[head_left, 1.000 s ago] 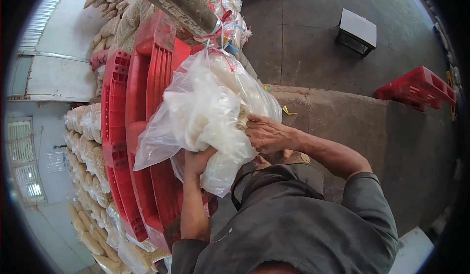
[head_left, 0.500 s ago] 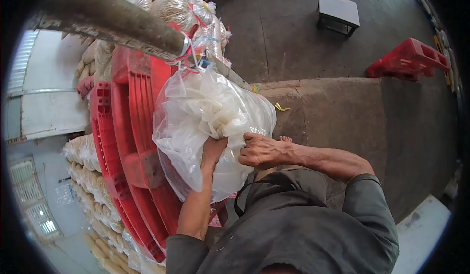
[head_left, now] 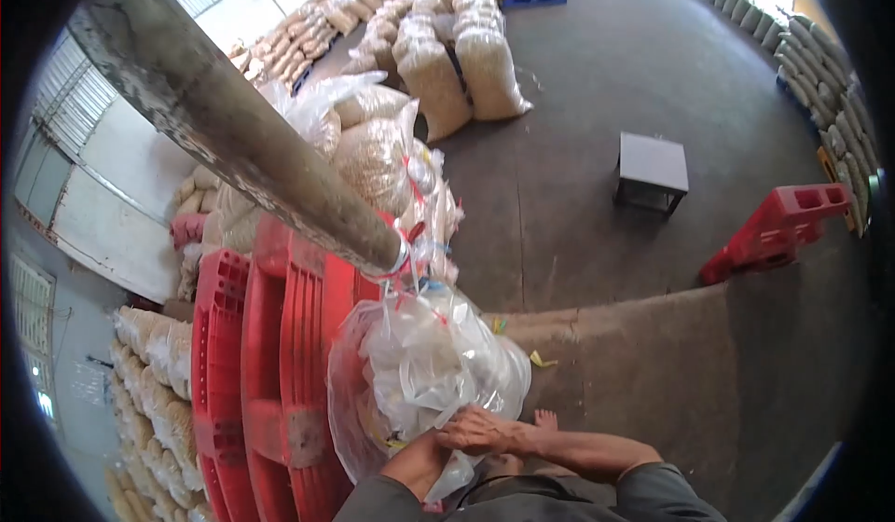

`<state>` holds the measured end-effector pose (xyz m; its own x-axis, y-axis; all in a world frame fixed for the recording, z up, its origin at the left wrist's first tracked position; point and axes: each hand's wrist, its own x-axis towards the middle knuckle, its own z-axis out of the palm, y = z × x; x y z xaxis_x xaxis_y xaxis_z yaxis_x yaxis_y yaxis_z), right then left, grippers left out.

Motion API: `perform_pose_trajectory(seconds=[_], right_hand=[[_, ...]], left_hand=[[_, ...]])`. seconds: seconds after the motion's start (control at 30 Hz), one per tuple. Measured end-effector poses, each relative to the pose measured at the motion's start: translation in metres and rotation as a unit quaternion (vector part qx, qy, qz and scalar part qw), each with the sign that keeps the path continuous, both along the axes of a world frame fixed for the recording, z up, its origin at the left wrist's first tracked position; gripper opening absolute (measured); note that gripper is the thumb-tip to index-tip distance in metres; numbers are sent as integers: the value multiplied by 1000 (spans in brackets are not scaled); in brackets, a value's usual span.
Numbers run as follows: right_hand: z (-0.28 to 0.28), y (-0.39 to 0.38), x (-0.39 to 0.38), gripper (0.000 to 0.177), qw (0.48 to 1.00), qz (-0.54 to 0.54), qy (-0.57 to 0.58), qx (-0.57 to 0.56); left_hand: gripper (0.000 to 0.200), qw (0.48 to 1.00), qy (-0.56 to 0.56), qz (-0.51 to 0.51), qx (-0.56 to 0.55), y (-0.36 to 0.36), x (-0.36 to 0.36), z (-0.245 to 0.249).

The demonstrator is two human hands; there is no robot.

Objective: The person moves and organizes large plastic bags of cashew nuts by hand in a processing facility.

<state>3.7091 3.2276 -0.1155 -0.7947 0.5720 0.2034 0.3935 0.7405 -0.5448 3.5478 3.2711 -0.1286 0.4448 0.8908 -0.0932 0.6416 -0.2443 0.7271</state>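
A large clear plastic bag (head_left: pixel 419 364) stuffed with crumpled clear plastic hangs in front of me, tied with strings to a thick post (head_left: pixel 233 140). My right hand (head_left: pixel 480 429) is closed at the near side of the bag, its curled fingers gripping the plastic. Close against it, my left hand (head_left: pixel 433 447) reaches into the same folds. Only the wrist side of the left hand shows; its fingers are hidden behind the right hand and the plastic.
Red plastic pallets (head_left: pixel 266 364) stand on edge left of the bag. Filled sacks (head_left: pixel 373 158) are piled beyond the post, with more sacks (head_left: pixel 457 65) farther back. A small table (head_left: pixel 653 163) and another red pallet (head_left: pixel 778 228) stand to the right, past a floor ledge (head_left: pixel 615 312).
My view has tilted up, so the bag and hands sit lower and more sacks show. The right hand has come closer to the left, which is now more hidden.
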Motion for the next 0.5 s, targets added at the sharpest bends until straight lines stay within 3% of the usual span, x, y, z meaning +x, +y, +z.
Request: perform_pose_trajectory(seconds=[0.03,0.07,0.13,0.17,0.27,0.33,0.4,0.43,0.47,0.5], right_hand=[[-45,-6,-8,28,988,-47,130,70],[-33,-11,0,28,989,-46,122,76],[2,-15,7,25,928,-128,247,247],[0,-18,-1,27,978,-99,136,124],[23,-31,15,36,982,-124,104,102],[27,-31,23,29,986,-99,103,83],[20,-24,22,22,996,10,83,31],[26,-22,24,22,985,28,160,63],[27,-18,21,22,984,31,162,67],[26,-13,19,23,987,78,123,65]], left_hand=[[64,1000,-1,-9,7,0,-1,-2],[64,1000,-1,-16,12,0,-1,-3],[65,999,13,-34,29,0,-2,-4],[65,998,23,-43,40,0,-3,-3],[66,994,56,-58,70,-1,-5,-3],[66,992,77,-62,83,-2,-6,-2],[67,990,89,-61,94,-11,-14,5],[74,995,59,-75,-5,-24,-21,18],[83,990,29,-87,-105,-35,-30,28],[76,986,132,-97,-34,-44,-41,28]])
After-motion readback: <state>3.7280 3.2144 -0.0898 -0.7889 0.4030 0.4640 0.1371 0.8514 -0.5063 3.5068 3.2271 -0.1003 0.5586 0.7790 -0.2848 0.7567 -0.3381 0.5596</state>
